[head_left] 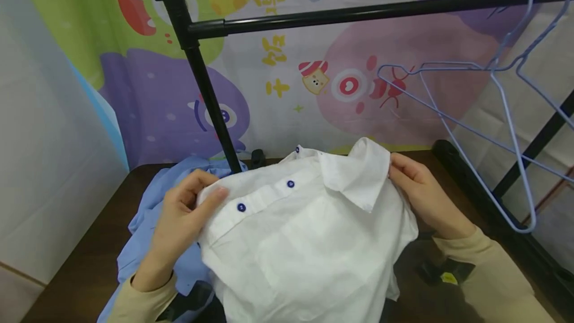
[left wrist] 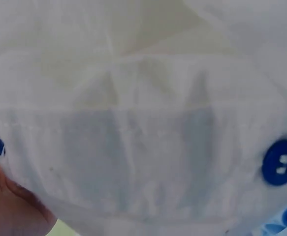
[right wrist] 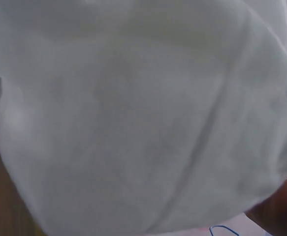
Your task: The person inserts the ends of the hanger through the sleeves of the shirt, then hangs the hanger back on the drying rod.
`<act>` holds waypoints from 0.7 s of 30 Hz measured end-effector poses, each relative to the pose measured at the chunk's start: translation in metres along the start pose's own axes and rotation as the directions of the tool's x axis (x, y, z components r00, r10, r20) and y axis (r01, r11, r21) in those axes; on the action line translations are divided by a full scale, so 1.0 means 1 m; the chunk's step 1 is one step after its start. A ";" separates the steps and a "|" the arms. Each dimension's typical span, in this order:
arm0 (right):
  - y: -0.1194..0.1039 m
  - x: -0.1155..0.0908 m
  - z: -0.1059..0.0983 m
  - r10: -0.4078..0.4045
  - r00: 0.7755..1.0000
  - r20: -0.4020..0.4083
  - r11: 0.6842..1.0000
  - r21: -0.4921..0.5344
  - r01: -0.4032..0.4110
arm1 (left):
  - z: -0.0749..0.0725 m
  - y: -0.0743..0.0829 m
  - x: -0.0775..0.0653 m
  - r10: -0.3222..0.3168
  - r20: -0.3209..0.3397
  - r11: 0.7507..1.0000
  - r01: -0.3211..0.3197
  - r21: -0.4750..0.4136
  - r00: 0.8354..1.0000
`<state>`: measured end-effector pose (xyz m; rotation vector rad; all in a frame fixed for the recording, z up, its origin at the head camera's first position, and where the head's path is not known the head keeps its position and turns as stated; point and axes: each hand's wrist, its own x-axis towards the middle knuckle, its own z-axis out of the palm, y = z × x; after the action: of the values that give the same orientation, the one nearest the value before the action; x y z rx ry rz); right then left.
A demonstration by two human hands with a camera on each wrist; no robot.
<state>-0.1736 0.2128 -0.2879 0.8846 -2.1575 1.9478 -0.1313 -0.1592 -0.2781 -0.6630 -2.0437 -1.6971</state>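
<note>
A white shirt [head_left: 305, 243] with dark blue buttons is held up between both hands in the head view, its collar [head_left: 354, 178] toward the right. My left hand [head_left: 181, 213] pinches the buttoned front edge, thumb on top of the cloth. At the collar's right end my right hand [head_left: 419, 193] grips the fabric, its fingertips partly hidden behind it. The left wrist view is filled by the shirt's button strip [left wrist: 133, 162], with a blue button [left wrist: 282, 162] at the right. White cloth [right wrist: 133, 123] covers most of the right wrist view.
A blue garment [head_left: 157, 223] lies crumpled on the dark table [head_left: 80, 248] at the left. Behind the shirt stands a black rack [head_left: 358, 14], with light purple hangers [head_left: 515, 138] hanging from its bar at the right. A cartoon-printed curtain [head_left: 278, 103] forms the backdrop.
</note>
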 end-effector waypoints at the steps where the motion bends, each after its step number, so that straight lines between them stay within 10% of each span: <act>1: 0.000 0.000 0.000 0.007 1.000 -0.012 1.000 -0.006 -0.007 | 0.000 0.001 0.000 0.017 -0.021 1.000 -0.017 -0.017 1.000; 10: -0.001 0.012 -0.005 -0.023 0.989 -0.143 0.974 -0.227 -0.010 | -0.004 0.028 -0.006 0.097 -0.091 0.989 -0.086 0.123 0.991; 17: 0.008 0.014 -0.008 -0.001 0.994 -0.110 0.993 -0.119 -0.012 | 0.004 0.020 -0.012 0.046 0.118 0.941 -0.083 0.328 0.992; 21: 0.011 0.012 -0.008 0.004 0.998 -0.056 0.997 -0.072 -0.008 | 0.021 0.008 -0.019 -0.094 0.337 0.914 -0.053 0.402 0.937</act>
<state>-0.1919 0.2164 -0.2909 0.8033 -2.1870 1.8611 -0.1112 -0.1397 -0.2872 -0.8452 -2.5557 -1.1567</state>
